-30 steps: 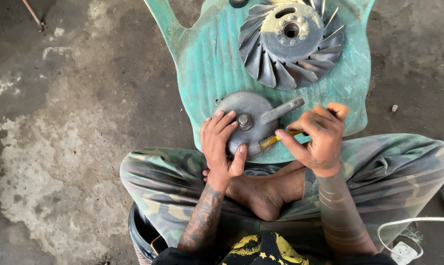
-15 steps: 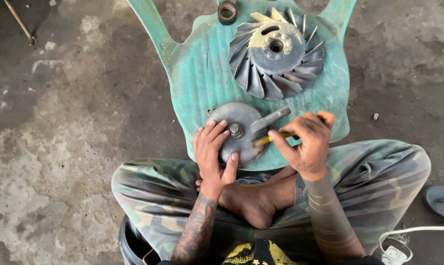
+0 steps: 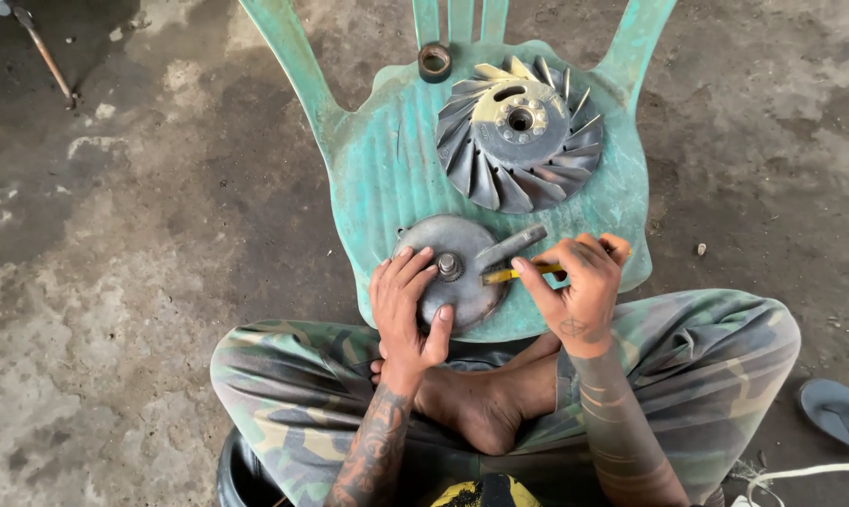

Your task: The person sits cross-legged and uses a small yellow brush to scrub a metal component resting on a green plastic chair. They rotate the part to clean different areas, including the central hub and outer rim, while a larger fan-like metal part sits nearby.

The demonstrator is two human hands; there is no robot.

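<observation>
On the stained concrete floor [image 3: 115, 282] lies a green plastic chair [image 3: 387, 169], seat up. At its near edge the left hand [image 3: 408, 305] is spread flat on a round grey metal cover [image 3: 455, 272] — fingers wide, thumb at the rim, beside the centre nut [image 3: 449, 266]. Further right, the right hand [image 3: 579, 282] pinches a yellow-handled tool [image 3: 518, 273] whose tip meets the cover by its lever arm [image 3: 514, 244]. Above sit a finned metal fan wheel [image 3: 518, 131] and a small ring [image 3: 434, 62].

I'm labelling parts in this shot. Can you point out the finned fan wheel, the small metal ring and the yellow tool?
finned fan wheel [image 3: 518, 131]: head view, on its hub face.
small metal ring [image 3: 434, 62]: head view, on its rim.
yellow tool [image 3: 511, 274]: head view, on its yellow shaft.
</observation>
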